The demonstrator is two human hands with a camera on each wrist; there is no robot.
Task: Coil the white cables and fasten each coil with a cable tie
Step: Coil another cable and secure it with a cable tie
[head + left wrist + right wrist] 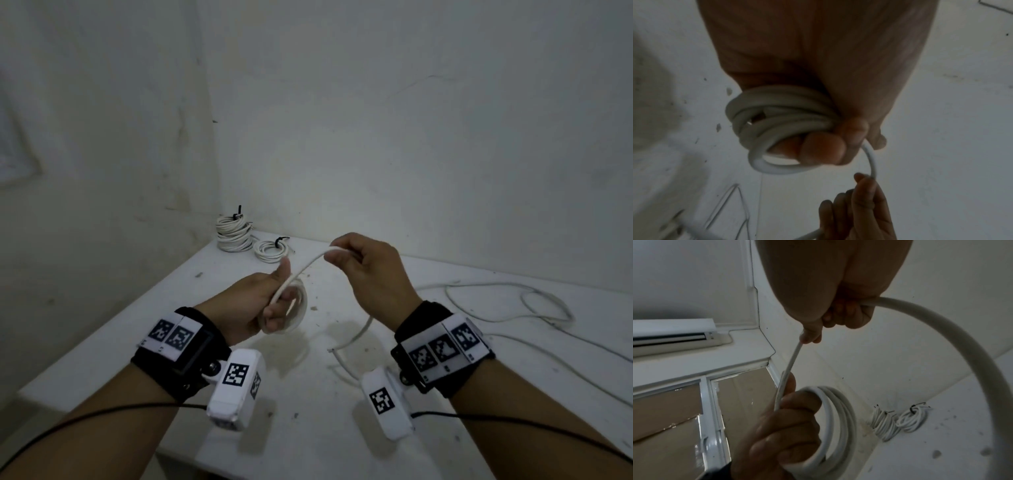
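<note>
My left hand grips a small coil of white cable above the white table, with its thumb raised. The same coil shows under the curled fingers in the left wrist view, and again as the coil in the right wrist view. My right hand pinches the free run of this cable a short way up and to the right of the coil. From the right hand the cable arcs down to the table.
Two finished coils with black ties lie at the table's far left corner against the wall. Another loose white cable sprawls over the right side of the table. A cut cable end lies near the middle.
</note>
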